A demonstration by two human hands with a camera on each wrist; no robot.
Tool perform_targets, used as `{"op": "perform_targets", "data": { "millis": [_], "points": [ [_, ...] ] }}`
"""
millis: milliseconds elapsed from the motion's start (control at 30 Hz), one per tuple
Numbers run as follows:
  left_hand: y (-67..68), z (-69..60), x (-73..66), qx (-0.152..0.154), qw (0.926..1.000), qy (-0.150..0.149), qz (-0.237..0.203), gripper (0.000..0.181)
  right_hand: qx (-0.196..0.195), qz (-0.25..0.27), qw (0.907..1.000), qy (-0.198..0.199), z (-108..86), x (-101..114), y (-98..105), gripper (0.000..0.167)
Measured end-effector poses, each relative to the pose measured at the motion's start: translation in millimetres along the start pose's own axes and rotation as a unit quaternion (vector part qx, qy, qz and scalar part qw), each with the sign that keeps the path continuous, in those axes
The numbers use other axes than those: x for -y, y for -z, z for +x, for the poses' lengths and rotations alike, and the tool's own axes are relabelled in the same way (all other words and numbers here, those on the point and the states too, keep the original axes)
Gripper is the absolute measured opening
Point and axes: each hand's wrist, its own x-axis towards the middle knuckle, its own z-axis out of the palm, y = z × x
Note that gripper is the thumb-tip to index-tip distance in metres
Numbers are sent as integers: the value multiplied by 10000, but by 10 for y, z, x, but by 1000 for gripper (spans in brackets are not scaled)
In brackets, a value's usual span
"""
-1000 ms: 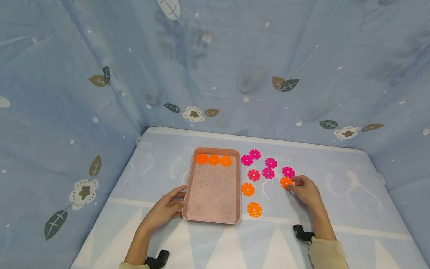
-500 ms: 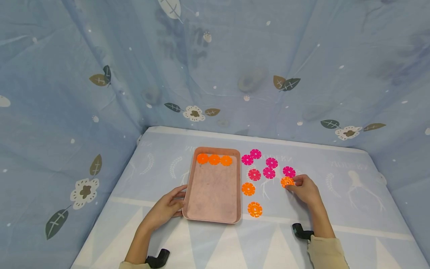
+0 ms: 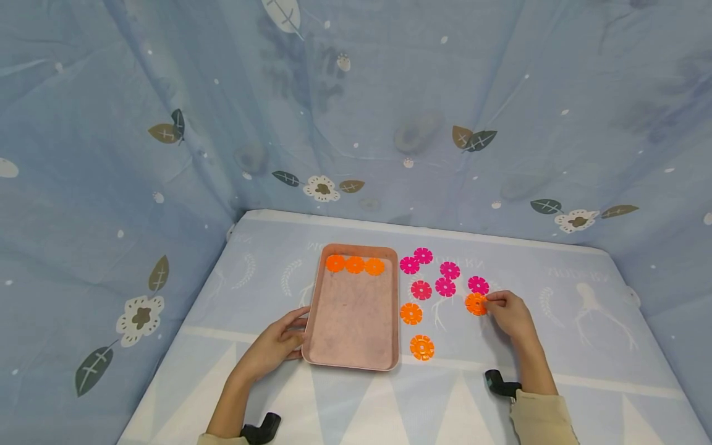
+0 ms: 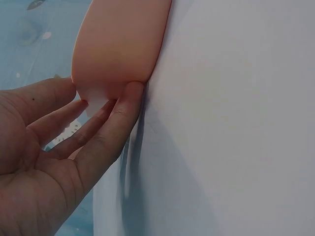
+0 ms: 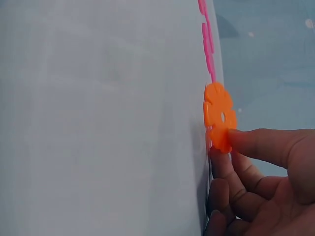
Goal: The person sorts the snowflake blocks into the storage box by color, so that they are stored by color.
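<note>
In the head view, my left hand (image 3: 275, 340) holds the left side of a pink rectangular tray (image 3: 350, 361). In the left wrist view, its thumb meets the rim and a finger lies low against the tray wall (image 4: 118, 44). Three orange flower-shaped plastic discs (image 3: 355, 265) lie in a row along the tray's far end. To the right, my right hand (image 3: 509, 315) pinches another orange flower-shaped disc (image 3: 474, 303) by its edge. The right wrist view shows the thumb on top of this tilted disc (image 5: 216, 110), with fingers curled beneath.
Right of the tray lie several magenta discs (image 3: 445, 287), a red-pink disc (image 3: 421, 290) and two more orange discs (image 3: 411, 314), (image 3: 422, 347). A magenta disc (image 3: 478, 285) sits just beyond the pinched one. Patterned curtain (image 3: 356, 123) surrounds the cloth-covered table (image 3: 601, 321).
The right thumb and fingers have drawn slightly back to the right edge of the orange disc, which shows more fully. The left hand and the tray have stayed in place.
</note>
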Motion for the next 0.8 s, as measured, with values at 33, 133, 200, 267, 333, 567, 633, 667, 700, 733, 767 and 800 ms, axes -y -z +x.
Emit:
{"op": "perform_targets", "data": {
  "millis": [33, 133, 200, 267, 333, 567, 633, 667, 700, 733, 767, 800],
  "points": [
    [-1, 1, 1, 3, 10000, 8, -10, 55, 4, 18, 10000, -6, 2, -2, 4, 30],
    [-5, -4, -14, 34, 10000, 13, -30, 55, 30, 189, 9998, -41, 7, -10, 19, 31],
    [-7, -8, -26, 64, 10000, 2, -65, 55, 66, 341, 9994, -70, 9, -18, 27, 31],
    [-8, -10, -30, 92, 9999, -13, -81, 55, 118, 481, 9987, -110, 11, -6, 31, 32],
    [-4, -12, -28, 94, 9999, 0, -97, 55, 158, 544, 9983, -97, 26, 22, 36, 32],
    [6, -7, 3, 80, 9999, -33, -72, 55, 229, 694, 9973, 13, 112, 292, 58, 34],
    [4, -6, 2, 59, 10000, -30, -49, 55, 256, 732, 9970, 74, 140, 377, 56, 35],
    [3, -4, 2, 52, 10000, -24, -42, 55, 271, 752, 9967, 105, 151, 419, 53, 35],
    [2, -3, 0, 35, 10000, -11, -37, 55, 287, 771, 9965, 135, 165, 458, 50, 35],
    [0, -4, -3, 27, 10000, -10, -35, 55, 307, 782, 9963, 168, 178, 496, 45, 36],
    [-2, -5, -8, 16, 10000, -4, -32, 55, 329, 803, 9961, 186, 193, 528, 38, 36],
    [-2, -3, -8, 11, 10000, 20, -30, 55, 351, 827, 9957, 221, 206, 559, 32, 35]
  ]
}}
